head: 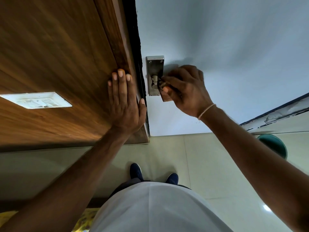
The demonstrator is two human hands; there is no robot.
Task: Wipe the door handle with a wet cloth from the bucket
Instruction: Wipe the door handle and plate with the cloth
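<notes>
A steel handle plate (155, 64) is screwed to the pale grey door (225, 47), with the handle's neck (154, 82) sticking out of it. My right hand (187, 89) is closed around the handle lever with a brown cloth (166, 97) wrapped over it; the lever itself is hidden under hand and cloth. My left hand (124, 101) lies flat on the wooden door frame (58, 56), fingers spread, holding nothing. A green bucket (274, 145) stands on the floor at the right, partly hidden behind my right forearm.
A white switch plate (36, 100) is set in the wooden panel at the left. The beige tiled floor (209, 164) lies below, with my two dark blue shoes (136, 170) near the door. A dark skirting line (275, 113) runs at the right.
</notes>
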